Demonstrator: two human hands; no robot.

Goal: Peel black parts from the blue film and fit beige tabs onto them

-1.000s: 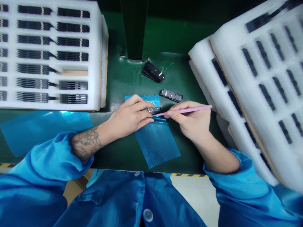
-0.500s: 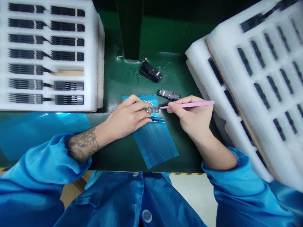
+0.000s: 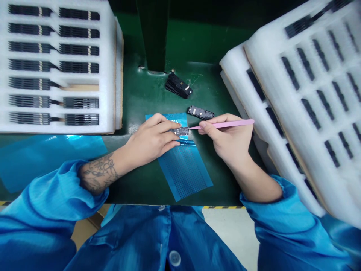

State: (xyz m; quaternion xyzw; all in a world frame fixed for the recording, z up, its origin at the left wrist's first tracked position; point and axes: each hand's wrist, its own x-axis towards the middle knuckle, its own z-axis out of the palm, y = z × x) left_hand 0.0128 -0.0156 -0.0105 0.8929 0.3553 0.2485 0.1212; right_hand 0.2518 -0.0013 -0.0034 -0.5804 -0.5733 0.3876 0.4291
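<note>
Right hand has moved its pink tool to the board's end.

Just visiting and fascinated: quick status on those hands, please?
Left hand steadying small dark part. Right hand holding pink tool, tip at part's right end. Black piece near that hand; tip looks unobstructed.

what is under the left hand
Past the left hand, one end of a dark part shows, with a blue sheet beside it. The part's other end is hidden, as is anything else under there.
</note>
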